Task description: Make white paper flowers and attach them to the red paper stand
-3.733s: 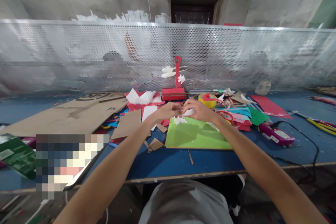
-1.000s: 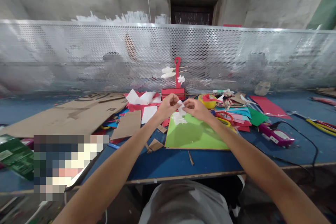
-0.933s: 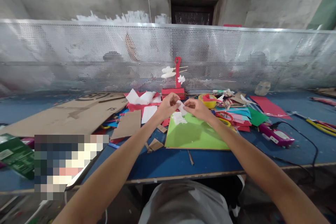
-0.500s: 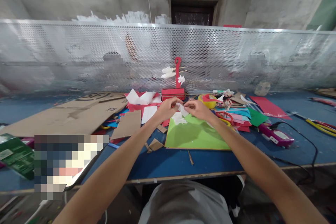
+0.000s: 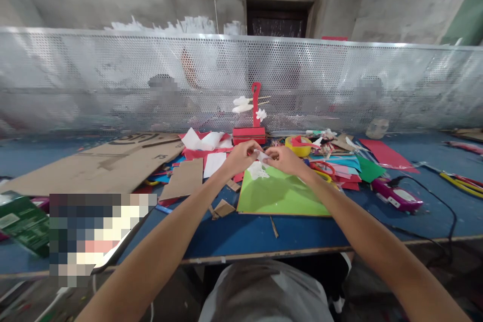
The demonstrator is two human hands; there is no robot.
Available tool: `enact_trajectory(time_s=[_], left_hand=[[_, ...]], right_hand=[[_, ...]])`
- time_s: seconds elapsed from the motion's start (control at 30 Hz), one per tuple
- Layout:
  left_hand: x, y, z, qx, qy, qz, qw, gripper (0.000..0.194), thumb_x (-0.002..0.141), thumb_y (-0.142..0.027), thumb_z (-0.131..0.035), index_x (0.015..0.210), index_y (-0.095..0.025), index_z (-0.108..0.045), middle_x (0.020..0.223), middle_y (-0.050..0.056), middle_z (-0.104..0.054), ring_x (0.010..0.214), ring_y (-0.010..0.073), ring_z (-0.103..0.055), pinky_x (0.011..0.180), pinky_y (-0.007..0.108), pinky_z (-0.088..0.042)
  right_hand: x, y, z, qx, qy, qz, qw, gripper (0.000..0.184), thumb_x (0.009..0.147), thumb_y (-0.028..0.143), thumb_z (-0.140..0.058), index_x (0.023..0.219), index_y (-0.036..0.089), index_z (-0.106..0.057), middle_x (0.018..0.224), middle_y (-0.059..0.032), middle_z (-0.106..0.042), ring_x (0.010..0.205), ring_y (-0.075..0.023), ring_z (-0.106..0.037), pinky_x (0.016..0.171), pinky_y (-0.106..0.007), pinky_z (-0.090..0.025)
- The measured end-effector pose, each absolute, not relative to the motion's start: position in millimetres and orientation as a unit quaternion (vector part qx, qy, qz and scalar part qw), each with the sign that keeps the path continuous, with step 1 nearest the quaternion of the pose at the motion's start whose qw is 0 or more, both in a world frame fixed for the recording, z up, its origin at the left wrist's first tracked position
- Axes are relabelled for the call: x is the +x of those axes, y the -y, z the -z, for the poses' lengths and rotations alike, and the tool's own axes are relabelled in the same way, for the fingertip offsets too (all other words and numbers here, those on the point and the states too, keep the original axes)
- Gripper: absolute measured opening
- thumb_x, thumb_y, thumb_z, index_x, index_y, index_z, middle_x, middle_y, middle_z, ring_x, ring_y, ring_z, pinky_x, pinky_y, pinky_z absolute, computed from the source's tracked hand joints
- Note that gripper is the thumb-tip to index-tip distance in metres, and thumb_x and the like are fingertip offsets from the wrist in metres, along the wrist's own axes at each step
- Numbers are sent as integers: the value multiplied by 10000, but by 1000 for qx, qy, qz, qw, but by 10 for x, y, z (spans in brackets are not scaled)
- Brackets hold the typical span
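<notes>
Between my fingertips is a small piece of white paper [image 5: 261, 158], held over the green sheet [image 5: 287, 192]. My left hand [image 5: 243, 155] pinches its left side, and my right hand [image 5: 284, 159] grips the right side. Just below the fingers, white paper cut-outs [image 5: 257, 170] lie on the green sheet's upper left corner. Behind my hands stands a red box [image 5: 249, 135] with a curved red upright [image 5: 256, 105], which bears white paper shapes on thin sticks and a white flower.
Cardboard sheets [image 5: 101, 163] cover the left of the blue table [image 5: 226, 241]. Yellow tape [image 5: 298, 147], coloured paper [image 5: 341, 163], a purple glue gun [image 5: 397, 196] with a black cord and yellow-handled pliers [image 5: 460, 183] lie to the right. A perforated metal screen [image 5: 320, 80] borders the back.
The white paper between my fingers has been turned or folded and shows less of its face. My right fingers have moved slightly closer to the left ones.
</notes>
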State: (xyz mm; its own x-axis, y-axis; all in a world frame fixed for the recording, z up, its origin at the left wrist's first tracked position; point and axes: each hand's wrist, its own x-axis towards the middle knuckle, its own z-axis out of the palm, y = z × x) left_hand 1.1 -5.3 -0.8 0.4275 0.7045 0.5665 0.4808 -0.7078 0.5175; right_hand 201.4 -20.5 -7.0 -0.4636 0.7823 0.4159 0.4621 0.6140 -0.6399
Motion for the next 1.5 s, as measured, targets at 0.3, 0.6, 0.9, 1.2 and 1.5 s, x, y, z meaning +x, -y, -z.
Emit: enact_trajectory(time_s=[0.3, 0.6, 0.9, 1.2, 1.5], left_hand=[[4, 25, 38, 835, -356, -395, 143, 227, 844, -142, -500, 956, -170, -695, 755, 23, -674, 656, 141, -592, 601, 244, -391], [-12, -15, 43, 837, -361, -392, 121, 271, 831, -142, -494, 981, -183, -716, 791, 26, -694, 666, 149, -593, 615, 247, -401], [0, 39, 37, 850, -355, -375, 101, 234, 818, -138, -503, 961, -172, -686, 820, 32, -699, 687, 147, -598, 634, 252, -413], [-31, 15, 84, 861, -379, -334, 61, 289, 804, -126, -491, 1021, -195, -670, 949, 37, -721, 782, 173, -643, 684, 264, -446], [-17, 17, 104, 878, -365, -304, 51, 262, 850, -202, -501, 1040, -221, -680, 996, 44, -724, 867, 201, -655, 770, 296, -465]], right_hand=[[2042, 119, 114, -376, 846, -184, 331, 300, 919, 407, -495, 802, 174, -644, 691, -22, -646, 630, -157, -614, 585, -254, -416], [2033, 137, 105, -368, 833, -241, 337, 407, 937, 513, -441, 790, 181, -625, 726, -35, -646, 658, -166, -634, 588, -256, -445], [2039, 119, 160, -394, 842, -175, 324, 230, 854, 376, -562, 802, 165, -638, 683, -10, -616, 616, -130, -529, 552, -232, -349], [2041, 126, 142, -392, 853, -170, 299, 210, 868, 295, -521, 833, 148, -667, 719, -39, -667, 632, -142, -565, 596, -239, -372], [2050, 108, 178, -398, 872, -111, 264, 219, 875, 307, -517, 803, 158, -661, 655, -20, -642, 592, -132, -528, 575, -243, -326]])
